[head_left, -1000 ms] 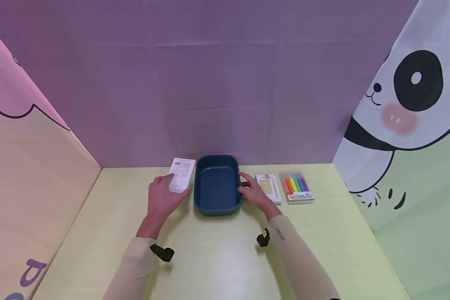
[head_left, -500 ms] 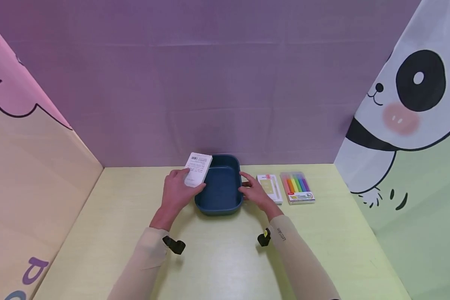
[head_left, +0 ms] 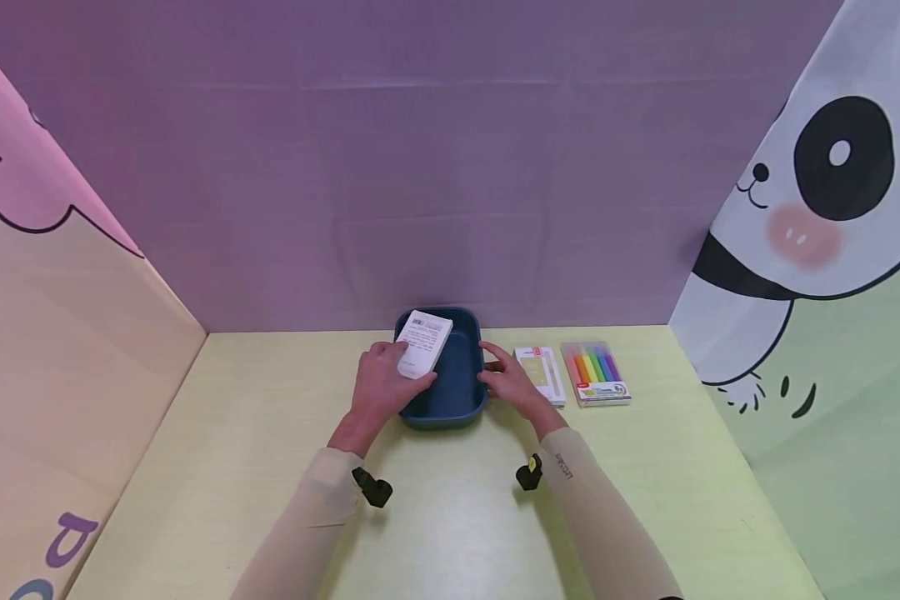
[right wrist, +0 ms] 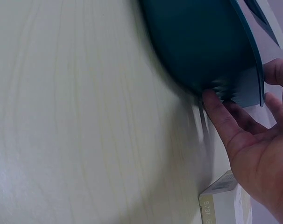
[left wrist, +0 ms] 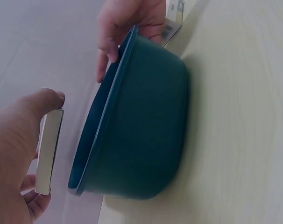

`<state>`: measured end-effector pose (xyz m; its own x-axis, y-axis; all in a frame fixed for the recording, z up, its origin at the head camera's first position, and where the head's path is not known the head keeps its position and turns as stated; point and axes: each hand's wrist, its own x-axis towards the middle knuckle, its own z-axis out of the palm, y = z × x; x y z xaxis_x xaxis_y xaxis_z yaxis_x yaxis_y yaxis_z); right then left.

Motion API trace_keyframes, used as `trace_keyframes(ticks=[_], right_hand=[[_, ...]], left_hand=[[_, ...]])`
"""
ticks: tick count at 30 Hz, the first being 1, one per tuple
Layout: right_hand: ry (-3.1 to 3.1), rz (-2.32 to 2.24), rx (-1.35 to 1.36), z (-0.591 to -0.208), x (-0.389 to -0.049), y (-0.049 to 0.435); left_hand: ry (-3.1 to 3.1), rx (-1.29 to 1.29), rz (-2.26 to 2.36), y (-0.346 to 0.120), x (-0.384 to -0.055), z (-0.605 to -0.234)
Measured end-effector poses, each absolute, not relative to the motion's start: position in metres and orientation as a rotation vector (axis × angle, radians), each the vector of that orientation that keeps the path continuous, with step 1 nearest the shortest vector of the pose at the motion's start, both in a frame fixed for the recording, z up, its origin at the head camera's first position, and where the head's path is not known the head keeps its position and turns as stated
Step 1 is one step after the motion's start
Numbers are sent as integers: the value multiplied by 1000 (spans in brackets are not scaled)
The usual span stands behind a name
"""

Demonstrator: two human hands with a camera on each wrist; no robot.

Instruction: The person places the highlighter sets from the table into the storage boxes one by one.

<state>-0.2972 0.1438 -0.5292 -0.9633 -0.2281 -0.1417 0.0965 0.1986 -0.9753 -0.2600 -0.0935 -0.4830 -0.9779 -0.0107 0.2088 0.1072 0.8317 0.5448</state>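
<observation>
My left hand (head_left: 385, 382) grips a flat white box (head_left: 425, 343) by its edges, a barcode and printed lines facing up. The box is tilted over the left part of a dark blue plastic bin (head_left: 457, 400). In the left wrist view, its thin side (left wrist: 49, 151) shows between thumb and fingers, a small gap from the bin's rim (left wrist: 106, 109). My right hand (head_left: 512, 385) holds the bin's right side. In the right wrist view, one digit presses low on the outer wall (right wrist: 197, 42) while other fingers reach the rim.
Right of the bin lies another white box (head_left: 542, 375) with a gold-coloured panel. Beside it is a clear pack of rainbow-coloured pens (head_left: 596, 373). A purple cloth wall (head_left: 435, 167) rises behind the pale wooden table (head_left: 450, 533), with printed side walls left and right.
My left hand has carried the white box rightward, from beside the bin to over its left part. My right hand has stayed at the bin's right side.
</observation>
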Motion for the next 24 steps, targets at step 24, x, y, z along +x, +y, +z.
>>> trace_keyframes(ticks=[24], right_hand=[[2244,-1775,-102,-522,-294,144]], left_hand=[[-2865,-73,-796,-76,-269,-494]])
